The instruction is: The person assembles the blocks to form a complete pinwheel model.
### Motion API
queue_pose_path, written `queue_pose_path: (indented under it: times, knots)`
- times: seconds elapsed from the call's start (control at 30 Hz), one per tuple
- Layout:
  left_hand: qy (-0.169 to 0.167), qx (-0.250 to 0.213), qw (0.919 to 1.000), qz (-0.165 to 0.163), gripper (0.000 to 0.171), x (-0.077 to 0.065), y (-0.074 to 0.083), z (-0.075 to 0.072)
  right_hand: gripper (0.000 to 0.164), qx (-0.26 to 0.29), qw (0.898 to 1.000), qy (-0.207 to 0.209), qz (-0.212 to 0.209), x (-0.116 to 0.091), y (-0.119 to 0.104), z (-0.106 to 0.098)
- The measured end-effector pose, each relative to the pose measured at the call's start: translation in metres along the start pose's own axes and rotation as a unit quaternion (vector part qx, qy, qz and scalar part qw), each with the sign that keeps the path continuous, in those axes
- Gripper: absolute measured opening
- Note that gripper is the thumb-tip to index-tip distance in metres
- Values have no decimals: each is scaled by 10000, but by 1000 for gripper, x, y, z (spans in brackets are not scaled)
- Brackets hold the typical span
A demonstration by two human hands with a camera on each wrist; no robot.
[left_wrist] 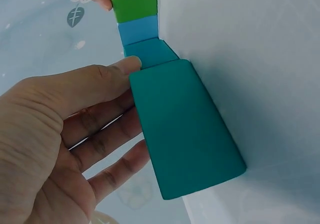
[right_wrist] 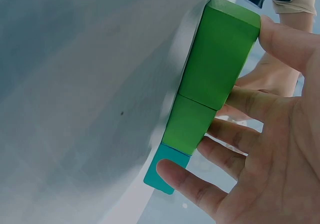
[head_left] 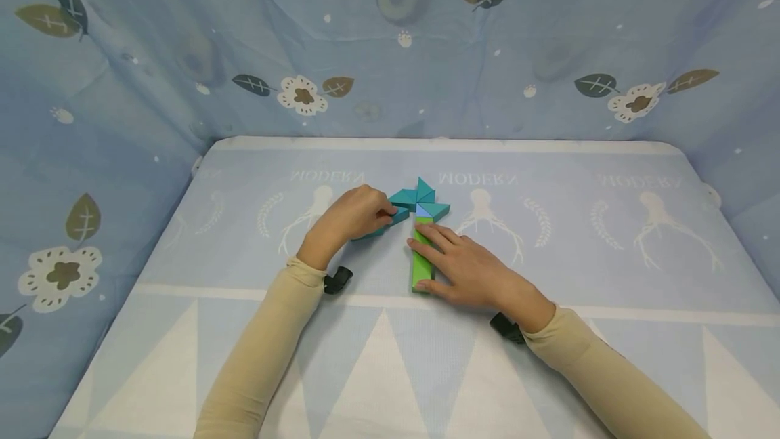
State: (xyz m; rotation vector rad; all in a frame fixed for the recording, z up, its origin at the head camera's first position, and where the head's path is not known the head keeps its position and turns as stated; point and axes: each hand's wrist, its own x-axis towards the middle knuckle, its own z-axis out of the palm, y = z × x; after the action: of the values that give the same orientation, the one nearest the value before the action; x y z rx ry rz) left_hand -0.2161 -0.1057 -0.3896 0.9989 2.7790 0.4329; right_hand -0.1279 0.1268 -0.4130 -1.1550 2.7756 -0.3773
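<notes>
A snake puzzle of wedge-shaped blocks lies on the table, with a straight green section [head_left: 422, 269] toward the person and a pinwheel-like teal section [head_left: 426, 194] beyond it. A blue wedge [left_wrist: 139, 29] joins the green and teal parts. My left hand [head_left: 359, 212] pinches a teal arm [left_wrist: 182, 129] of the puzzle at its left side, thumb on one face and fingers behind. My right hand [head_left: 466, 266] lies over the green section with fingers extended. Its thumb [right_wrist: 282, 42] touches the near end, and the other fingers rest along its length.
Under the puzzle is a patterned cloth on the table [head_left: 548, 371], its far edge meeting a blue leaf-print curtain [head_left: 390, 39]. A dark wrist device [head_left: 338, 280] shows at the left wrist and another [head_left: 507, 328] at the right.
</notes>
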Motion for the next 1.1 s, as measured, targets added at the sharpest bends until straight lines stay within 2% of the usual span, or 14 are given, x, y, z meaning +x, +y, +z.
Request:
queue_pose_path:
  times: [0.4, 0.73, 1.1]
  knots:
    - [74, 183, 9998, 14, 24, -1, 1, 4, 69, 37, 10000, 33, -7, -1, 0, 1]
    - [230, 502, 9982, 247, 21, 0, 5, 6, 68, -22, 9999, 101, -25, 0, 0, 2]
    - [313, 709, 9964, 352, 18, 1, 7, 6, 68, -49, 10000, 81, -15, -1, 0, 1]
